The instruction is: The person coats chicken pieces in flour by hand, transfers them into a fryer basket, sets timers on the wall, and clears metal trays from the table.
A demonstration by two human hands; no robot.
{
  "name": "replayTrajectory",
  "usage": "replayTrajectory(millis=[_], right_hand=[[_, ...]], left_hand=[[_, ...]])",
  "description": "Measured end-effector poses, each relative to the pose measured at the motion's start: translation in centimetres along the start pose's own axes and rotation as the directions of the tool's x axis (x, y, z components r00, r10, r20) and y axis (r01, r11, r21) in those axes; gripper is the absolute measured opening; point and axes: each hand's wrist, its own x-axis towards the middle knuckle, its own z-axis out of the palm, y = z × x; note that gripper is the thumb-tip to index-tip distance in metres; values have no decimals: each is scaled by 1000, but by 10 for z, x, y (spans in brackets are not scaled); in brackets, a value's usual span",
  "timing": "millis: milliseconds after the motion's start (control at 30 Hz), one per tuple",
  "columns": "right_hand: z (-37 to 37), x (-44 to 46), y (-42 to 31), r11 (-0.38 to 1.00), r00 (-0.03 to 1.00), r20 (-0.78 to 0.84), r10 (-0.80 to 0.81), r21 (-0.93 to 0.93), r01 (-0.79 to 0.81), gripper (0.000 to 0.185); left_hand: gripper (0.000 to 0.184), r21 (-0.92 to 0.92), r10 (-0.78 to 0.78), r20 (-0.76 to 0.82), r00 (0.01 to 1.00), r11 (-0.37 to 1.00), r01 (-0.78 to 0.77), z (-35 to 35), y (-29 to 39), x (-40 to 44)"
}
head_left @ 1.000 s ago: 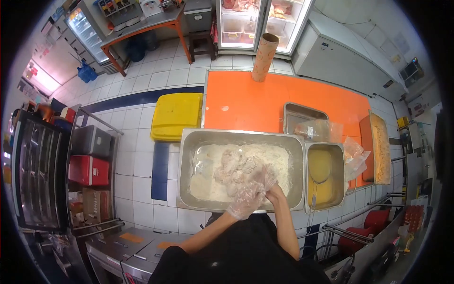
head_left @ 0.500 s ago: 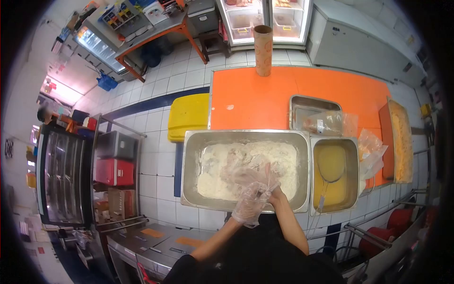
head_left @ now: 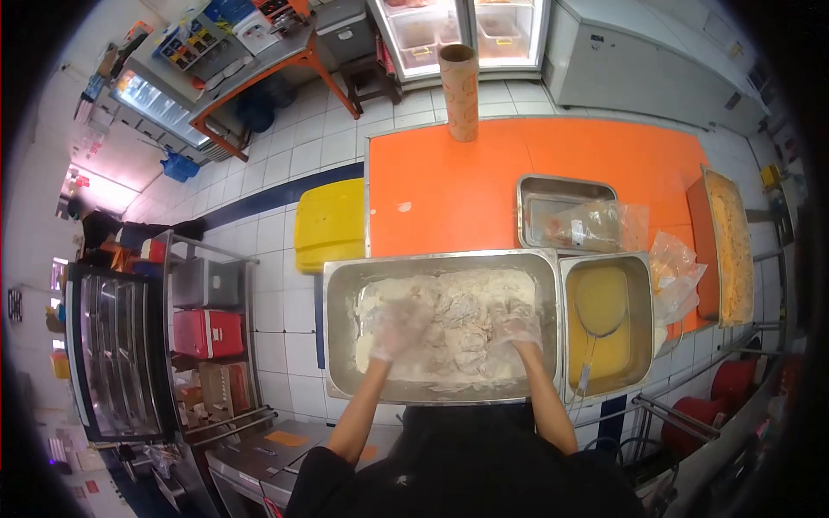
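Observation:
A deep metal tub [head_left: 337,380] holds white flour [head_left: 509,285] with several flour-coated pieces [head_left: 466,311] in its middle. My left hand [head_left: 399,332], in a clear plastic glove, is over the left part of the flour, smeared by motion. On the right side of the same tub my right hand [head_left: 516,328], gloved too, reaches down into the flour beside the coated pieces. Its fingertips are dusted or buried, and whether they hold anything does not show. The coated pieces lie between the two hands.
Right of the tub stands a metal pan of yellow liquid [head_left: 635,363] with a strainer [head_left: 600,302]. Behind are an orange table [head_left: 449,190], a small metal tray [head_left: 527,237], plastic bags [head_left: 678,272] and a cardboard roll [head_left: 460,95]. A yellow bin [head_left: 332,224] stands left. A person [head_left: 95,226] is far left.
My hands were close together over the tub's lower middle. They have moved apart, the left one to the left and the right one slightly right, uncovering the coated pieces. The view has shifted.

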Motion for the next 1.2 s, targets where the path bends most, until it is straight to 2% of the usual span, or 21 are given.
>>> replayTrajectory(millis=[67,100,133,167,267,367,400,467,533,633,667,733,767,800,833,867,933,1000,1067,1133,1200], right_hand=[[41,25,10,995,997,-21,69,80,-67,56],[61,38,10,987,992,52,-114,-110,119,58],[67,41,3,910,948,159,-276,-275,311,59],[76,43,-6,915,950,167,-264,-268,302,59],[84,50,-48,988,996,35,-79,138,73,66],[76,68,-53,945,900,292,-323,149,291,67],[72,63,-60,937,913,212,-347,103,332,66],[43,48,-70,931,921,133,-365,67,359,65],[4,34,-48,834,839,323,-438,-202,513,64],[3,16,-3,556,771,373,-517,-539,633,61],[-28,-8,-8,896,877,323,-356,-149,418,57],[-45,-30,-20,959,918,361,-161,276,60,55],[-41,-34,-33,976,936,352,13,198,-88,58],[-40,-35,-41,963,927,326,188,126,-239,61],[-28,-25,-40,961,928,322,188,135,-242,61],[-6,-11,-36,987,913,403,-63,162,-4,58],[1,-6,-43,950,828,468,-309,199,242,56],[3,-7,-63,919,923,227,-312,317,232,59],[-17,-7,-66,899,887,224,-404,276,340,59],[-29,-10,-67,867,836,248,-489,239,436,59],[-32,-6,-65,911,915,217,-340,318,263,57]], left_hand=[[51,229,91,-255,963,973,-31,28,-58,25],[57,307,142,-324,935,951,-38,46,-72,33],[72,61,-65,-216,974,995,80,37,-41,35],[72,64,-69,-201,977,994,83,41,-26,37],[56,249,-69,-43,997,966,78,61,-1,37],[49,318,-201,128,971,936,152,87,-16,50],[48,95,-105,101,989,991,95,111,-69,60],[46,-121,-20,66,998,992,28,117,-126,54],[48,-147,-14,115,993,989,31,82,-108,42],[51,106,-116,302,946,991,88,11,-59,25],[52,234,-193,362,912,966,111,-7,-49,19],[56,530,-374,420,827,841,111,-22,-42,7],[56,531,-373,419,828,840,110,-3,-62,-4],[53,110,-99,265,959,991,72,35,-98,-18],[51,-303,97,-8,995,948,-95,65,-124,-20],[51,-299,101,-3,995,949,-97,85,-134,-14],[52,-410,-15,45,999,911,32,112,-133,-4],[50,-447,-30,97,995,892,71,118,-108,9],[48,-462,2,129,992,885,58,96,-54,24],[32,-367,29,263,964,927,72,56,3,22],[30,-407,59,217,974,913,35,59,-14,20]])
